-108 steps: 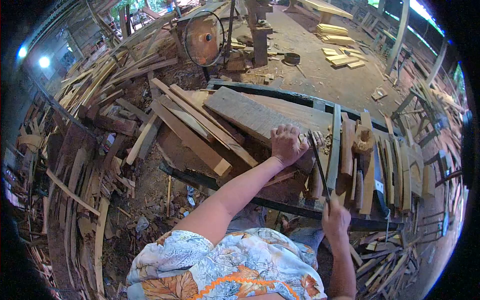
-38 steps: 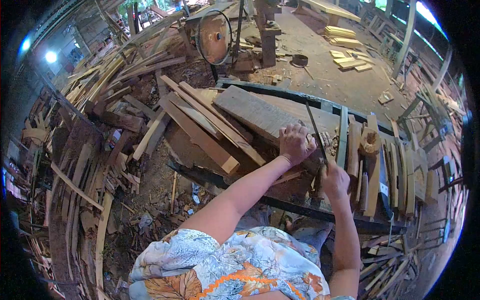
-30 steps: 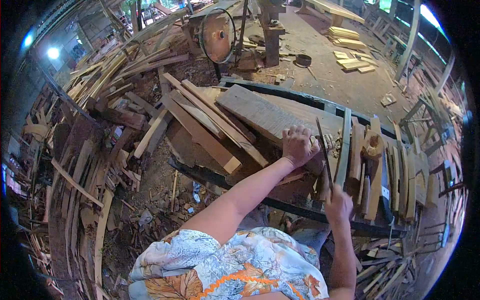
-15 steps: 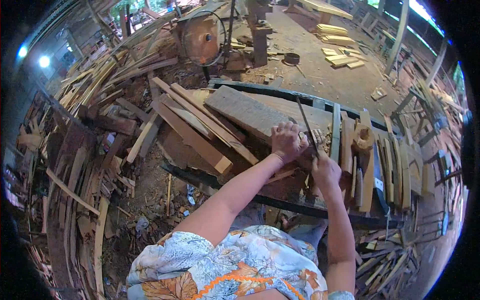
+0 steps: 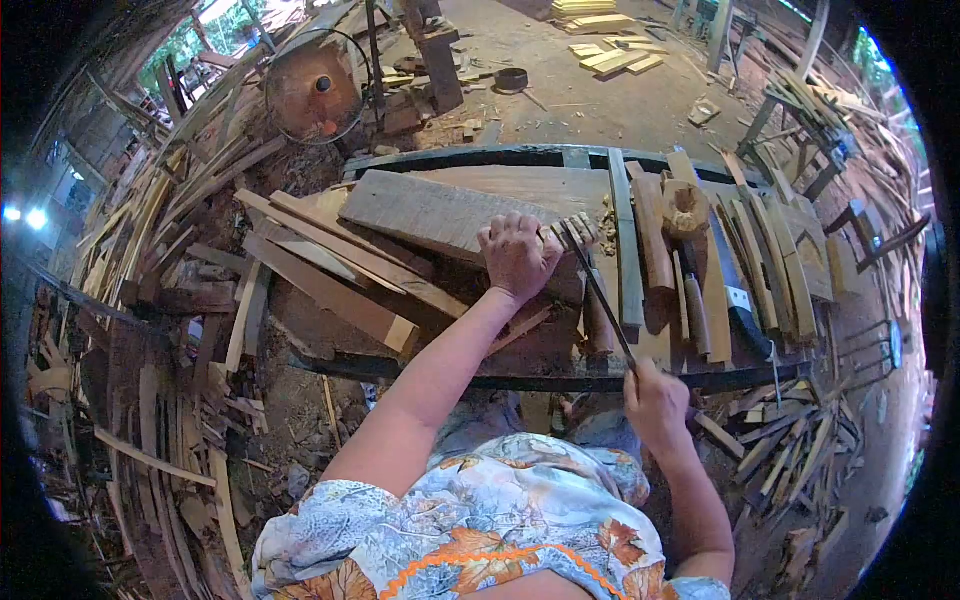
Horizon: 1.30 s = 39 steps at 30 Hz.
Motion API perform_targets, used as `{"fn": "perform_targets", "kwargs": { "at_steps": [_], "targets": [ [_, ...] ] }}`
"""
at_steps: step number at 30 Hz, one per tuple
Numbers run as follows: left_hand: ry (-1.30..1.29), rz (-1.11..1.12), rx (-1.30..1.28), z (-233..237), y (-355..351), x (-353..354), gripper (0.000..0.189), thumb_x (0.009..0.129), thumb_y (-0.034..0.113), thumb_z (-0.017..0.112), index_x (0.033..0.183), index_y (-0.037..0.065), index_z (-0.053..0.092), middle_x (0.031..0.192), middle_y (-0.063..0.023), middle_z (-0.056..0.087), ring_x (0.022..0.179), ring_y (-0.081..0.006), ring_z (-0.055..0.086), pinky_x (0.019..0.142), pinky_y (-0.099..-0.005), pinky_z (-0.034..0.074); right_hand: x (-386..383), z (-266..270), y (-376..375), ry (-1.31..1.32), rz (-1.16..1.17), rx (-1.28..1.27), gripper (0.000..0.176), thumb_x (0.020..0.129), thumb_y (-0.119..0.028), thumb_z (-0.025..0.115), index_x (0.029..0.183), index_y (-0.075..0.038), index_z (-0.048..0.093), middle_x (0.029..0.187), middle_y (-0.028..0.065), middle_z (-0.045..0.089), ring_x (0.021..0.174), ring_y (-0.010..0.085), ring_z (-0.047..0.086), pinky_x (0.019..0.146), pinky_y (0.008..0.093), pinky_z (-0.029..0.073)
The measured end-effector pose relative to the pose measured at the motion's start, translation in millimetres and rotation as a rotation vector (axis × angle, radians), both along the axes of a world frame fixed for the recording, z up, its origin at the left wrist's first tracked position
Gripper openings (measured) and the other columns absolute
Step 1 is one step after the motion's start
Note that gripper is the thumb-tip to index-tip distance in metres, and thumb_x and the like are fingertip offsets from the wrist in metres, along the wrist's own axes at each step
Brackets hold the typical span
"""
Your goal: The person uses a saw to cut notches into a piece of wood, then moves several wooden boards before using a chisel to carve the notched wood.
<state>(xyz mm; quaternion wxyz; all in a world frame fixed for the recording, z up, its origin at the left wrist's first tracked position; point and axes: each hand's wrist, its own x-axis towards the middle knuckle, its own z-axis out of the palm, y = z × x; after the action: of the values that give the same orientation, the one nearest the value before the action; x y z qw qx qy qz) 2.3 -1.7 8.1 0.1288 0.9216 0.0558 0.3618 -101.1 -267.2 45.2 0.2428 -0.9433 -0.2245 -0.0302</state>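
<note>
Wood sticks (image 5: 789,272) lie across your bench (image 5: 560,383) in the head view. Your left hand (image 5: 520,256) curls snugly around a small, pale wood piece (image 5: 586,230) that pokes out to its right, above the thick board (image 5: 425,213). Your right hand (image 5: 657,404), farther from that piece, is wrapped around the near end of a long dark tool (image 5: 599,293), which slants up and left across it.

The left hand (image 5: 520,253) is over the right end of a board (image 5: 420,212) on the counter (image 5: 500,382), the right hand (image 5: 658,400) nearer the body and farther right. A file (image 5: 601,300) reaches from the right hand to the workpiece (image 5: 585,230) at the left hand. Left of both hands, planks (image 5: 330,290) slant across the counter; to their right lie a saw (image 5: 746,325), then strips (image 5: 797,280). Beyond the left hand, a fan (image 5: 318,88) stands leftward, stacked boards (image 5: 620,58) rightward.
</note>
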Motion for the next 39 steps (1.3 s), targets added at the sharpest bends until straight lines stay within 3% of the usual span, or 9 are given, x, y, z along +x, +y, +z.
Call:
{"fn": "perform_targets", "kwargs": {
  "at_steps": [6, 9, 18, 23, 29, 39],
  "targets": [
    [-0.01, 0.01, 0.012, -4.7, 1.0, 3.1, 0.029, 0.075, 0.038, 0.051, 0.086, 0.011, 0.057, 0.089, -0.0091, 0.055, 0.089, -0.0281, 0.05, 0.078, -0.0443, 0.034, 113.5, -17.8, 94.0, -0.121, 0.05, -0.014, 0.016, 0.086, -0.019, 0.053, 0.087, -0.004, 0.058, 0.073, 0.0216, 0.063, 0.069, 0.0397, 0.063, 0.062, 0.0497, 0.049],
    [-0.02, 0.021, -0.006, -9.0, 2.1, 5.7, 0.03, 0.075, 0.039, 0.052, 0.085, 0.011, 0.056, 0.088, -0.0088, 0.055, 0.088, -0.028, 0.05, 0.077, -0.0438, 0.035, 118.3, -14.6, 105.7, -0.187, 0.076, 0.039, 0.015, 0.086, -0.019, 0.054, 0.087, -0.004, 0.059, 0.073, 0.0215, 0.063, 0.069, 0.04, 0.063, 0.063, 0.0499, 0.048],
    [-0.022, 0.008, -0.009, -3.4, 0.9, 3.0, 0.029, 0.075, 0.039, 0.052, 0.082, 0.011, 0.056, 0.086, -0.0085, 0.054, 0.086, -0.0281, 0.05, 0.076, -0.0439, 0.034, -16.3, -12.4, -15.0, 0.024, -0.014, -0.03, 0.013, 0.085, -0.018, 0.058, 0.091, -0.007, 0.055, 0.068, 0.0188, 0.061, 0.061, 0.0371, 0.062, 0.056, 0.0465, 0.047],
    [-0.052, -0.001, 0.004, -4.7, 1.3, 3.4, 0.028, 0.075, 0.039, 0.052, 0.081, 0.011, 0.056, 0.086, -0.0086, 0.054, 0.087, -0.028, 0.051, 0.077, -0.044, 0.034, 26.7, 3.6, 23.3, -0.028, 0.001, -0.052, 0.014, 0.087, -0.021, 0.055, 0.088, -0.007, 0.056, 0.068, 0.0182, 0.062, 0.064, 0.0379, 0.063, 0.057, 0.0459, 0.048],
    [-0.024, 0.027, 0.003, -4.5, 0.6, 3.8, 0.03, 0.074, 0.04, 0.053, 0.082, 0.011, 0.056, 0.087, -0.0088, 0.054, 0.088, -0.0286, 0.05, 0.078, -0.0442, 0.035, 110.3, -12.7, 102.5, -0.125, 0.015, 0.0, 0.02, 0.088, -0.022, 0.048, 0.085, -0.004, 0.056, 0.072, 0.0211, 0.063, 0.073, 0.0405, 0.063, 0.065, 0.0498, 0.049],
    [-0.032, 0.026, 0.006, -3.9, 0.5, 1.9, 0.031, 0.078, 0.042, 0.049, 0.084, 0.012, 0.056, 0.086, -0.0077, 0.053, 0.087, -0.0278, 0.05, 0.077, -0.0437, 0.034, -11.9, -16.5, -13.4, -0.019, -0.004, 0.021, 0.013, 0.084, -0.019, 0.058, 0.086, -0.007, 0.055, 0.064, 0.0184, 0.06, 0.062, 0.0387, 0.062, 0.056, 0.0477, 0.048]
  ]
}}
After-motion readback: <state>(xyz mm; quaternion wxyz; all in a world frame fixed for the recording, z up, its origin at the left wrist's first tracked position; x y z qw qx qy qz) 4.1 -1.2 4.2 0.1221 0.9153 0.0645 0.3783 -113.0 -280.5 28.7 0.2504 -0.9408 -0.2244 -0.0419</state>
